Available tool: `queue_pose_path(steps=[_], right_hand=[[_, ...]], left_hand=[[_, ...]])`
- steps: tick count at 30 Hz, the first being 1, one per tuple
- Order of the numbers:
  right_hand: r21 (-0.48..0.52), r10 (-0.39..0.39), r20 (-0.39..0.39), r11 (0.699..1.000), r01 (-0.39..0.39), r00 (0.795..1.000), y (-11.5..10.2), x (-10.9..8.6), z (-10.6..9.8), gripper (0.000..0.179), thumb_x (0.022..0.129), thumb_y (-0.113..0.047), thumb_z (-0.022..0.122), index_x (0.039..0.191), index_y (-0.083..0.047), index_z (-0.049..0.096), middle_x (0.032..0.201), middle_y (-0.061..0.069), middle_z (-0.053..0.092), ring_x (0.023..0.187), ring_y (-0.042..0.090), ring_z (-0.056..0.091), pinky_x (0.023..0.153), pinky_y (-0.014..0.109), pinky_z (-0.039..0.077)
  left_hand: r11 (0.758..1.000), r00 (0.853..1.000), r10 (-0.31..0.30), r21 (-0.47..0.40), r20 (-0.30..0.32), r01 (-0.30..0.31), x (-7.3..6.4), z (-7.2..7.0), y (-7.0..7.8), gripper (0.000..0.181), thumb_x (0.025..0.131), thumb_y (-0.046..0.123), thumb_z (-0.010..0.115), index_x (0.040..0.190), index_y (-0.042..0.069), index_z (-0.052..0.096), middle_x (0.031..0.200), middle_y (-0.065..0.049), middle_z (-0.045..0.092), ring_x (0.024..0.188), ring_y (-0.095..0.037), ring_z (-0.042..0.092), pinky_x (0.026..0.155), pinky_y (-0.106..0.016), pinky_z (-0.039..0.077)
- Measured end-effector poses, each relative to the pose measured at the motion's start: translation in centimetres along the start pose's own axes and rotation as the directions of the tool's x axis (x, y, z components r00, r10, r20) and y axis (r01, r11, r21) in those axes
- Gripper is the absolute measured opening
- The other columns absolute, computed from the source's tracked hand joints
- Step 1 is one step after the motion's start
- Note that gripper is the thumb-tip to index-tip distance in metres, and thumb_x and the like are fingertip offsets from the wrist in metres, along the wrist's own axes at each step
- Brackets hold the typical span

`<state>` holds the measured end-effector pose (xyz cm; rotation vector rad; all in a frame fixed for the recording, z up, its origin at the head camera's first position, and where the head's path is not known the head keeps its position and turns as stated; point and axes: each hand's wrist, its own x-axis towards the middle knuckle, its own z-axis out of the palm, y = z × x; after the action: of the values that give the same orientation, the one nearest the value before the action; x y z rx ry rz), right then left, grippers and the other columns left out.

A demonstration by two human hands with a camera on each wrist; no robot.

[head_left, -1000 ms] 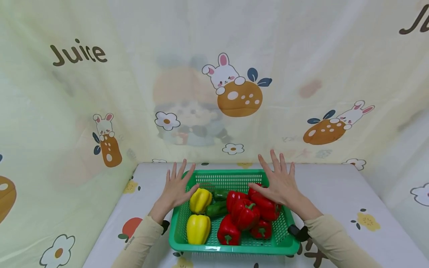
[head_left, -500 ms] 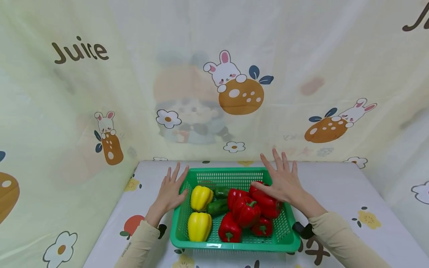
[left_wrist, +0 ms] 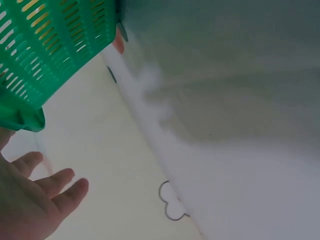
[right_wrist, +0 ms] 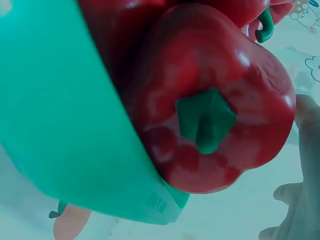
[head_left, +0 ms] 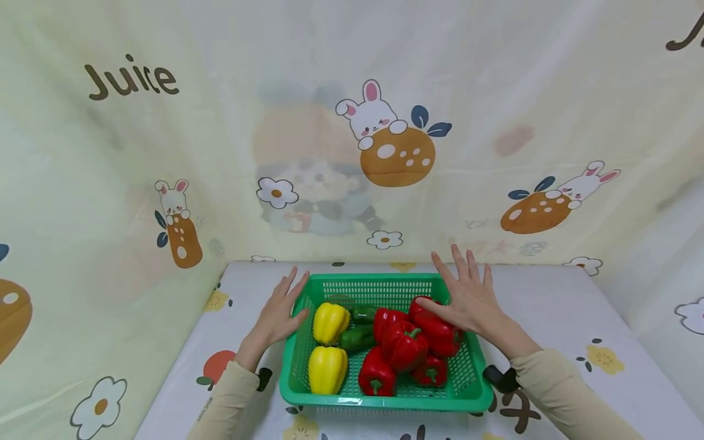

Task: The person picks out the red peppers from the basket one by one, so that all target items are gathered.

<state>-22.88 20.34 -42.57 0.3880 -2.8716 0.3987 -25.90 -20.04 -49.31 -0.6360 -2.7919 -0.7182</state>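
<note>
A green plastic basket [head_left: 385,402] stands on the table in the head view. Several red bell peppers [head_left: 404,346] are heaped in its right half. At its left lie two yellow bell peppers [head_left: 327,370], and between the colours are dark green vegetables [head_left: 357,338], perhaps cucumbers. My left hand [head_left: 277,315] is beside the basket's left rim, fingers extended; whether the thumb touches the rim I cannot tell. Spread fingers mark my right hand [head_left: 467,299], over the right rim beside the red peppers. In the right wrist view, one red pepper [right_wrist: 225,65] hides part of that hand [right_wrist: 302,185].
A white cloth with printed flowers covers the table [head_left: 550,318]. Pale printed curtains [head_left: 308,49] hang behind and at both sides. Dark wrist straps [head_left: 502,379] sit at the cuffs of beige sleeves [head_left: 566,391].
My left hand has drawn back from over the basket's left corner to its outer left side. My right hand has shifted slightly right. The vegetables keep their places in the basket.
</note>
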Motion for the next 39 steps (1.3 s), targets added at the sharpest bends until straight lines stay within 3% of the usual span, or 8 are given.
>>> queue_pose_path(steps=[7, 12, 17, 23, 29, 33, 36, 39], right_hand=[[0.010, 0.007, 0.010, 1.000, -0.007, 1.000, 0.3, -0.4, -0.4, 0.097, 0.083, -0.066, 0.060, 0.155, -0.010, 0.030, 0.160, 0.027, 0.010, 0.142, 0.053, 0.005, 0.105, 0.075, 0.004], [0.009, 0.010, 0.011, 1.000, -0.010, 1.000, 0.6, -0.6, -0.5, 0.096, 0.083, -0.066, 0.060, 0.155, -0.010, 0.030, 0.160, 0.027, 0.010, 0.142, 0.053, 0.006, 0.105, 0.075, 0.004], [0.024, 0.011, 0.035, 1.000, -0.012, 0.999, 0.9, -0.8, -0.8, 0.095, 0.084, -0.065, 0.059, 0.156, -0.010, 0.028, 0.159, 0.028, 0.013, 0.141, 0.054, 0.008, 0.104, 0.076, 0.006], [0.092, 0.007, 0.073, 0.996, -0.014, 0.997, 1.1, -0.9, -1.4, 0.093, 0.087, -0.062, 0.059, 0.156, -0.008, 0.028, 0.158, 0.029, 0.016, 0.140, 0.056, 0.013, 0.103, 0.076, 0.011], [0.161, -0.033, 0.116, 0.987, 0.014, 0.993, 1.0, -1.0, -1.9, 0.089, 0.088, -0.060, 0.060, 0.153, -0.006, 0.033, 0.155, 0.030, 0.025, 0.136, 0.053, 0.027, 0.100, 0.073, 0.027], [0.212, -0.061, 0.179, 0.977, 0.022, 0.982, 0.9, -1.0, -2.2, 0.086, 0.088, -0.059, 0.061, 0.151, -0.005, 0.037, 0.153, 0.029, 0.030, 0.132, 0.052, 0.036, 0.094, 0.071, 0.037], [0.248, -0.097, 0.236, 0.968, 0.037, 0.967, 0.7, -1.1, -2.5, 0.086, 0.088, -0.058, 0.063, 0.149, -0.003, 0.040, 0.149, 0.028, 0.037, 0.128, 0.048, 0.043, 0.090, 0.067, 0.043], [0.275, -0.139, 0.283, 0.960, 0.058, 0.949, 0.5, -1.2, -2.8, 0.085, 0.086, -0.056, 0.066, 0.147, -0.001, 0.042, 0.145, 0.026, 0.043, 0.126, 0.044, 0.047, 0.089, 0.063, 0.046]], left_hand=[[0.988, 0.998, -0.064, -0.142, 0.010, 0.064, -0.1, 0.8, 0.0, 0.073, 0.092, 0.033, 0.058, 0.157, 0.019, 0.028, 0.163, -0.016, 0.015, 0.141, -0.048, 0.025, 0.094, -0.076, 0.032], [0.962, 0.996, -0.087, -0.259, 0.009, 0.087, -0.1, 1.4, 0.1, 0.072, 0.093, 0.030, 0.058, 0.157, 0.017, 0.028, 0.160, -0.021, 0.019, 0.140, -0.050, 0.025, 0.095, -0.077, 0.028], [0.914, 0.994, -0.101, -0.392, 0.039, 0.108, 0.0, 2.0, 0.0, 0.069, 0.095, 0.024, 0.057, 0.157, 0.017, 0.028, 0.158, -0.023, 0.023, 0.140, -0.049, 0.025, 0.100, -0.075, 0.026], [0.850, 0.989, -0.132, -0.507, 0.060, 0.144, 0.1, 2.4, -0.2, 0.066, 0.097, 0.021, 0.055, 0.157, 0.020, 0.028, 0.158, -0.018, 0.028, 0.140, -0.041, 0.029, 0.105, -0.068, 0.027], [0.780, 0.986, -0.142, -0.603, 0.085, 0.164, -0.2, 2.5, -0.3, 0.064, 0.099, 0.013, 0.052, 0.158, 0.017, 0.026, 0.160, -0.015, 0.024, 0.137, -0.040, 0.034, 0.100, -0.061, 0.038], [0.745, 0.988, -0.115, -0.648, 0.104, 0.155, -0.6, 1.3, 0.8, 0.064, 0.099, 0.008, 0.050, 0.157, 0.008, 0.023, 0.161, -0.019, 0.020, 0.137, -0.045, 0.032, 0.096, -0.056, 0.043], [0.720, 0.989, -0.103, -0.679, 0.101, 0.145, -0.9, 1.0, 1.1, 0.065, 0.098, 0.006, 0.049, 0.156, 0.004, 0.021, 0.160, -0.022, 0.018, 0.139, -0.047, 0.027, 0.099, -0.058, 0.039], [0.690, 0.990, -0.119, -0.711, 0.074, 0.136, -1.0, 1.9, 0.3, 0.065, 0.098, 0.006, 0.050, 0.157, 0.008, 0.023, 0.161, -0.020, 0.019, 0.143, -0.044, 0.022, 0.106, -0.063, 0.028]])
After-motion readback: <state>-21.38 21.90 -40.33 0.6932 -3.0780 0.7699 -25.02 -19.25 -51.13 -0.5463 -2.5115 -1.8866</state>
